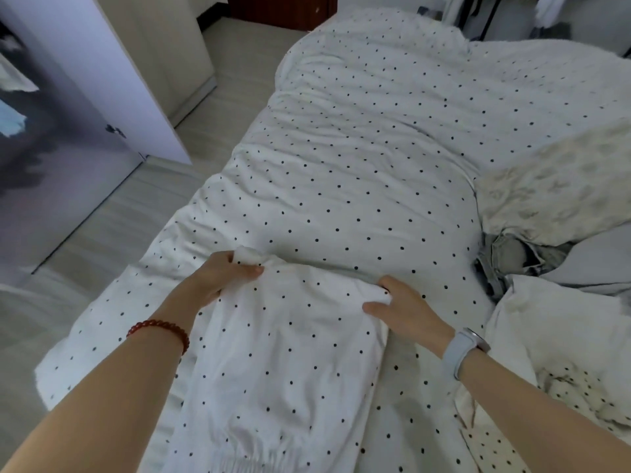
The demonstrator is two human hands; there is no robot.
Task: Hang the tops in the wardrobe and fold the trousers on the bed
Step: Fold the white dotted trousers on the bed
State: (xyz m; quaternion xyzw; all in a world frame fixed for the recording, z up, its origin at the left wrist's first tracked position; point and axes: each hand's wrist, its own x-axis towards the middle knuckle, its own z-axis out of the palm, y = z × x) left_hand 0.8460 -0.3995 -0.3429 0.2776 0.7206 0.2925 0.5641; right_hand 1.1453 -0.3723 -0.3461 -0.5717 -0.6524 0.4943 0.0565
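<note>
Polka-dot trousers [280, 363] lie flat on the matching dotted bed [358, 158], elastic waistband nearest the camera. Left hand [222, 278] pinches the far left corner of the cloth between thumb and curled fingers [254, 270]; right hand [406, 310] grips the far right fold. Grey garment [512, 261] lies crumpled well apart at right.

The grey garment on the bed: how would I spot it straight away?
Start at the big polka-dot duvet covering the bed and follow it to its right edge. There, below a fluffy cream blanket, lies the crumpled grey garment. It is the only plain grey, undotted fabric among white bedding.
</note>
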